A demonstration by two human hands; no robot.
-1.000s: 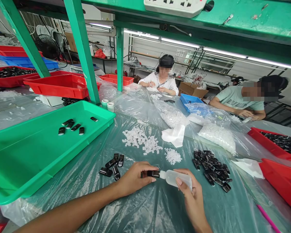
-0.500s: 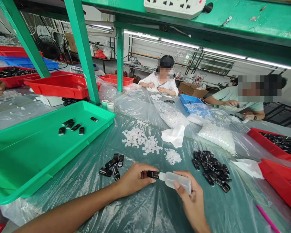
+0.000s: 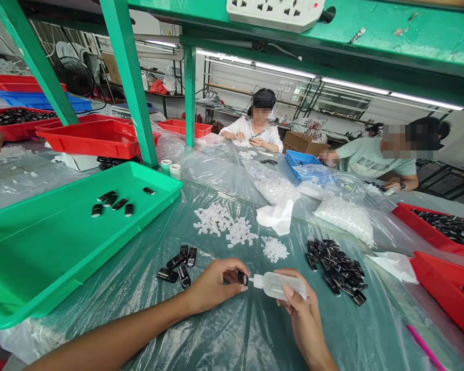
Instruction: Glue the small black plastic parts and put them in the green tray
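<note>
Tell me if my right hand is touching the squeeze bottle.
Touching. The head view shows the right hand gripping the bottle, with the thumb lying against its side.

- No word, brand or number can be read with certainty.
- Small yellow triangular sign (image 3: pixel 170 33), upper left, on a pale wall panel (image 3: pixel 163 26) – its symbol is too small to tell.
- Sticker (image 3: pixel 358 35) on the green overhead beam (image 3: pixel 394 49): marks illegible.
- Pale green T-shirt (image 3: pixel 353 149) at right: dark chest print (image 3: pixel 363 167) – blurred.
- Wall papers (image 3: pixel 284 86): unreadable.
</note>
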